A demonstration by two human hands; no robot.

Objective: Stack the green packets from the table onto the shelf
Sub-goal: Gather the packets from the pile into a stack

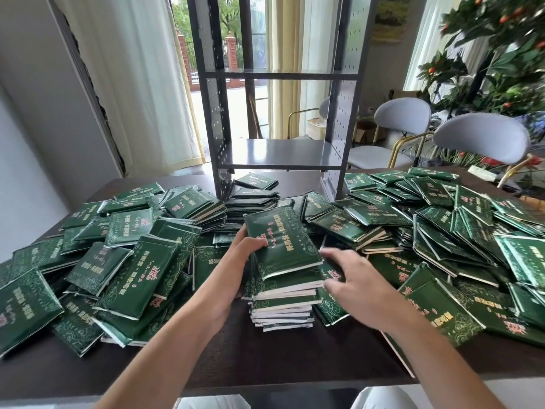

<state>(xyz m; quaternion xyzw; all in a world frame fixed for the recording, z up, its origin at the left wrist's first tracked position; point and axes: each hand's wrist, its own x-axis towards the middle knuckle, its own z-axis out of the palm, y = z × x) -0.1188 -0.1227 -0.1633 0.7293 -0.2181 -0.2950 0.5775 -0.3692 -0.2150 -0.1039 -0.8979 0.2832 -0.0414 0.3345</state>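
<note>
Green packet stack [283, 278]: left hand [236, 258] grip clamped on it; right hand [354, 278] fingers apart beside.

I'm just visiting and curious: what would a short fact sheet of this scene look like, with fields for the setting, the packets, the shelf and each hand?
setting: dark table in a room with curtains and grey chairs
packets: many green packets strewn across the table, several piles
gathered stack: neat stack in front of the person
shelf unit: dark metal shelf unit standing on the table's far side, visible shelves bare
left hand: left hand gripping the stack's top packets at their left edge
right hand: right hand open, fingers spread beside the stack's right side, blurred
</note>
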